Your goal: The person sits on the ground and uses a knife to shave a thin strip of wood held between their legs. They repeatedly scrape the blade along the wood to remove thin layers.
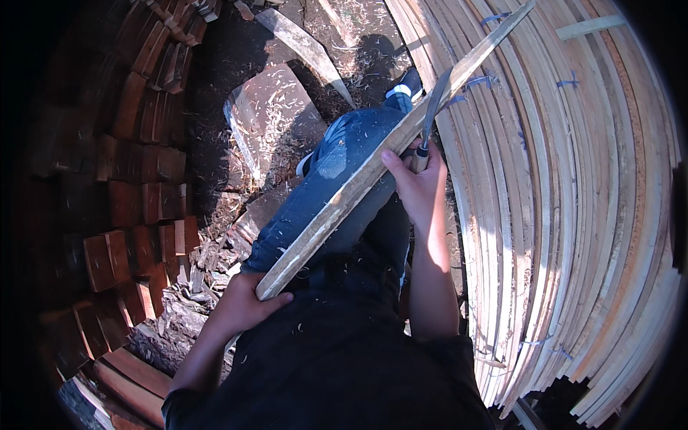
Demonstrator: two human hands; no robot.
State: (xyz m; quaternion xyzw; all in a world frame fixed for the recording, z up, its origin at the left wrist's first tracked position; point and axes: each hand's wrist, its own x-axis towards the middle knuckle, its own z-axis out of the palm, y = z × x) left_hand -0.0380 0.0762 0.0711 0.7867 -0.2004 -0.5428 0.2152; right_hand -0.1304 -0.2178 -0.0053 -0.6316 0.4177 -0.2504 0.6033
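one wooden strip (335,209) is gripped by the left hand (245,304) and right hand (421,180), which also clasps a bladed tool (431,111).

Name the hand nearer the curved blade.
Right. The right hand holds the handle of the blade; the left hand, farther off, holds the near end of the wooden strip.

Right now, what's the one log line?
left hand: holds wooden strip, lower end | right hand: grips bladed tool, thumb on strip | right side: long boards
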